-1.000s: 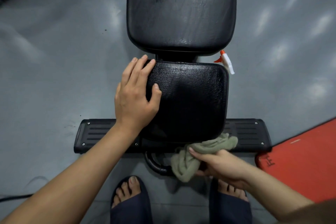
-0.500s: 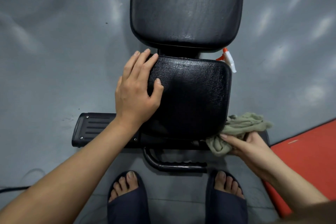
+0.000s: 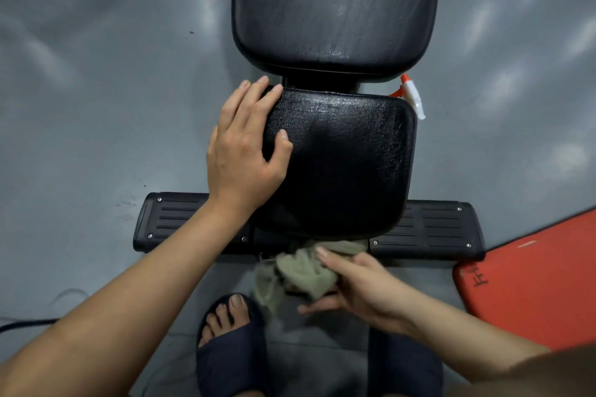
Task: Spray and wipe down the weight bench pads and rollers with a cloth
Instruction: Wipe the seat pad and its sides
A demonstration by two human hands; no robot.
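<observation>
L hand (image 3: 245, 151) rests flat on seat pad (image 3: 348, 164) left edge; R hand (image 3: 358, 287) grips cloth (image 3: 303, 271) just below pad's near edge, so R is closer.

seat pad (image 3: 348, 164) is sitting just nearer than the back pad (image 3: 335, 6) | left hand (image 3: 242, 151) is resting on the seat pad's left edge | spray bottle (image 3: 412, 100) is peeking out by its far right corner | right hand (image 3: 358, 287) is holding the cloth (image 3: 303, 271) at the near edge, over the base bar (image 3: 174, 219) | mat (image 3: 532, 284) is lying off right
</observation>
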